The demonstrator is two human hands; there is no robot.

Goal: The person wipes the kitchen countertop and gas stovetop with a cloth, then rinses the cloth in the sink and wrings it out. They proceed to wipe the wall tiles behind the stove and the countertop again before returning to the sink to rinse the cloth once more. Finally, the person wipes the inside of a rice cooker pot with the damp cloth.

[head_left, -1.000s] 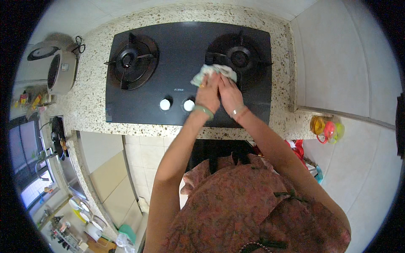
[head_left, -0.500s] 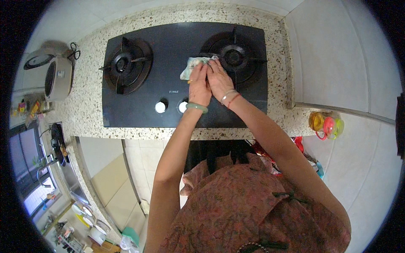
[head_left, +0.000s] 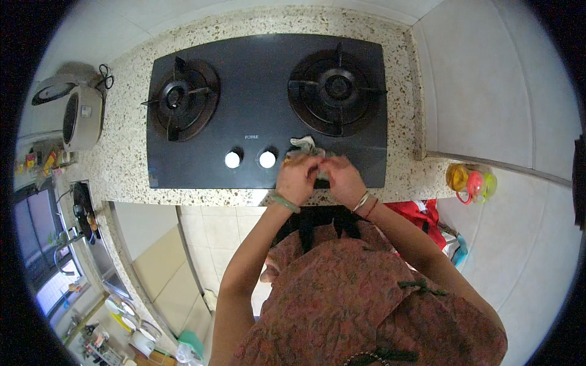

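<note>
Both hands are down at the near edge of the black glass gas hob (head_left: 262,110), and they're bunched together on a small pale cloth (head_left: 306,146). The left hand (head_left: 297,179) is curled over the cloth's left side, fingers closed on it, a green bangle (head_left: 285,203) at the wrist. The right hand (head_left: 342,178) sits just beside it, touching, fingers folded onto the same cloth, with thin bracelets (head_left: 364,202) on that wrist. Only a crumpled corner of the cloth peeks out on the far side of the knuckles; the rest is hidden under the hands.

The cloth lies on the glass just right of the two white knobs (head_left: 249,160), in the near strip of the hob below the right burner (head_left: 336,90). The left burner (head_left: 182,97) is well apart, over on the far left of the hob. The hob is set into a speckled stone table (head_left: 125,161).

Far left on the table stands a white rice cooker (head_left: 80,116) with its lid open. To the right, past the tiled wall, colourful plastic items (head_left: 470,181) in yellow, pink and green hang near the corner. The person wears a reddish patterned top (head_left: 366,299), forearms reaching in from the near edge.
</note>
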